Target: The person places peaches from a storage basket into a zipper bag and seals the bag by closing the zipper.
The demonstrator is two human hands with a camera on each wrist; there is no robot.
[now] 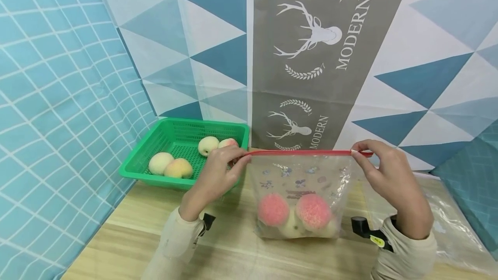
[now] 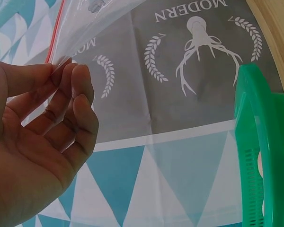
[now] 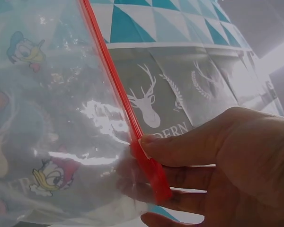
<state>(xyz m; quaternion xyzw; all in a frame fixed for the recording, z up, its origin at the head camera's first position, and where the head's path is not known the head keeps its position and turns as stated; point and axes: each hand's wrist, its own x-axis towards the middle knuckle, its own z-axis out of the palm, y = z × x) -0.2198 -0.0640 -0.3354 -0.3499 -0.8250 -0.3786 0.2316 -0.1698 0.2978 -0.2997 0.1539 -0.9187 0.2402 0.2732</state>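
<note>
A clear zip bag with a red seal strip and printed cartoon figures stands upright on the table. Several peaches lie in its bottom, two of them pink on the side that shows. My left hand pinches the strip's left end between thumb and fingers, as the left wrist view also shows. At the right end, my right hand pinches the strip; the right wrist view has the thumb on the red zip. Between the hands the strip runs straight and taut.
A green plastic basket with several peaches stands behind and left of my left hand. Flat clear plastic lies on the wooden table at right. Patterned sheets hang upright at the back, and blue gridded cloth at left.
</note>
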